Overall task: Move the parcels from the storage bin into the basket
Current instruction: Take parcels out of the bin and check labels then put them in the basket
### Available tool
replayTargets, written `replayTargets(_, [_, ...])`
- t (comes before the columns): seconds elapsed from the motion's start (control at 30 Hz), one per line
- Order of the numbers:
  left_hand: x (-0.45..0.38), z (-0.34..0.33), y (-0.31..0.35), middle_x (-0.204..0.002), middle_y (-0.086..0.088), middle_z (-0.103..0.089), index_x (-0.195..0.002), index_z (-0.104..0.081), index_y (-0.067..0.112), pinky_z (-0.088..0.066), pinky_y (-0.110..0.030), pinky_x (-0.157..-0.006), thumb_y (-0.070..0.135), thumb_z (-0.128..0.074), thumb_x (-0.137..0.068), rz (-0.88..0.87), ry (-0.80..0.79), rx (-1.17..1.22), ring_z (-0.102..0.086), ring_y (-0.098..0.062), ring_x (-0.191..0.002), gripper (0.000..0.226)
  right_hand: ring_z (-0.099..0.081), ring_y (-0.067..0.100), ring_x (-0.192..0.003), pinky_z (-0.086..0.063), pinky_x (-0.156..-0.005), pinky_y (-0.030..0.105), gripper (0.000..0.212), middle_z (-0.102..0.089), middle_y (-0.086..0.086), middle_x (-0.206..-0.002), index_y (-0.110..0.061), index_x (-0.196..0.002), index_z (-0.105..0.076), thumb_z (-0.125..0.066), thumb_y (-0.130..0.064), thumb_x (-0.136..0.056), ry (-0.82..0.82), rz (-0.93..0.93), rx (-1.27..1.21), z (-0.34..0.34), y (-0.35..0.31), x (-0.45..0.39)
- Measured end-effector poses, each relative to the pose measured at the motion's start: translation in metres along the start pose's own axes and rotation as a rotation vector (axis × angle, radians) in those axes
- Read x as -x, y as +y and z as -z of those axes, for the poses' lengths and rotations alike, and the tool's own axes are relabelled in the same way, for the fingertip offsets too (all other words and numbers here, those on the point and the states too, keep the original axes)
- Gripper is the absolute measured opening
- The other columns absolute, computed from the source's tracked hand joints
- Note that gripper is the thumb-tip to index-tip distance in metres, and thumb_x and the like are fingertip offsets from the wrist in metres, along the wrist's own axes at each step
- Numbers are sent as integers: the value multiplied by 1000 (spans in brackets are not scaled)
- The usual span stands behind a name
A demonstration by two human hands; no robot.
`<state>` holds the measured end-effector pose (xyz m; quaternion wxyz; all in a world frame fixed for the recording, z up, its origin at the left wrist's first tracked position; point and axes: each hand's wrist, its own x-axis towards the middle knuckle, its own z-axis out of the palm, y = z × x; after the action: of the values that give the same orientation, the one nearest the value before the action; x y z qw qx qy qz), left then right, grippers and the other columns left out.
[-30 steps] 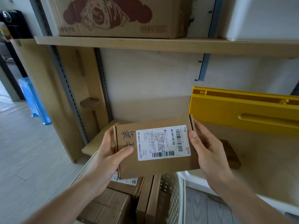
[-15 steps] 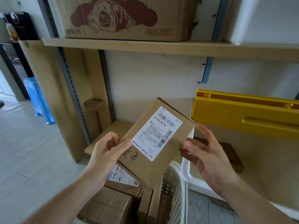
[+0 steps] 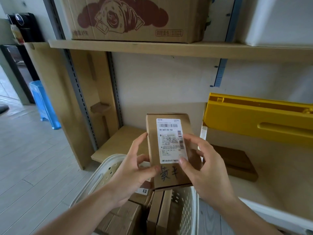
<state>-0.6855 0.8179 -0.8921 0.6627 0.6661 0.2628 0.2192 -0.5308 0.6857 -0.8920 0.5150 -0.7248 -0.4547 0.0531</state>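
Note:
A flat brown cardboard parcel (image 3: 171, 177) with a white shipping label and black handwriting stands on end above the basket. My left hand (image 3: 133, 172) grips its left edge, thumb on the front. My right hand (image 3: 203, 170) holds its right edge, thumb pressed on the label's lower corner. Below lies the white perforated basket (image 3: 184, 211) with several cardboard parcels inside. The white storage bin (image 3: 271, 212) stands to the right with a yellow lid (image 3: 254, 119) leaning at its back and one brown parcel (image 3: 237, 163) inside.
A wooden shelf (image 3: 169, 48) overhead carries a large printed carton (image 3: 135, 19) and a white box (image 3: 279, 21). A low wooden board (image 3: 118, 141) lies behind the basket. A blue plastic stool (image 3: 44, 106) stands on the floor at the left.
The parcel has turned from lying lengthwise, through a tilt, to standing on end. My right hand let go midway and now holds the right edge again.

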Motion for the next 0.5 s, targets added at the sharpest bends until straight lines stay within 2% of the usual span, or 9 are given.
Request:
replayTargets(0.03, [0,1,0,-112,-10,-72,-142,-27,61,-60,-27,-76,-1,-73,-84,2,2,10,-74,-22,-100,97,-45,-5,-129,-41,-101,9,59,-53,-27,-136,-42,-136,-50,-76,-21,-88,3,4,54,1,1,-1])
replayTargets(0.07, [0,2,1,-115,-11,-72,-142,-26,62,-60,-29,-77,-2,-72,-85,2,1,17,-73,-22,-102,98,-40,-7,-132,-38,-107,15,63,-48,-29,-139,-44,-138,-47,-76,-23,-87,5,-7,78,1,3,-2])
replayTargets(0.13, [1,5,3,-117,-9,-73,-142,-23,61,-57,-37,-87,-5,-68,-87,-10,-10,23,-71,-22,-108,98,-38,-4,-134,-43,-112,30,70,-44,-27,-143,-44,-144,-41,-77,-24,-87,4,-76,38,2,5,-4])
replayTargets(0.2, [2,9,4,-118,-8,-73,-141,-22,61,-53,-44,-97,-9,-65,-88,-24,-19,18,-70,-23,-111,98,-48,5,-132,-53,-105,39,77,-48,-24,-142,-42,-148,-36,-78,-23,-87,-7,-149,-62,4,7,-6])
replayTargets(0.3, [4,13,3,-121,-9,-72,-139,-23,62,-50,-51,-103,-11,-61,-90,-28,-24,14,-69,-26,-114,96,-62,16,-119,-61,-89,39,77,-57,-20,-133,-42,-150,-35,-77,-21,-87,-43,-208,-215,8,5,-6])
replayTargets(0.37, [5,14,3,-122,-8,-72,-141,-25,60,-50,-50,-102,-10,-60,-91,-29,-11,4,-69,-26,-114,93,-67,19,-111,-63,-82,39,71,-61,-16,-129,-44,-146,-39,-74,-20,-89,-70,-211,-255,8,5,-6])
replayTargets(0.5, [3,15,3,-117,-1,-74,-143,-29,56,-51,-49,-102,0,-60,-95,-54,62,-48,-69,-19,-112,80,-71,9,-100,-63,-74,27,61,-65,-15,-119,-40,-143,-44,-70,-16,-93,-88,-200,-268,7,7,-6])
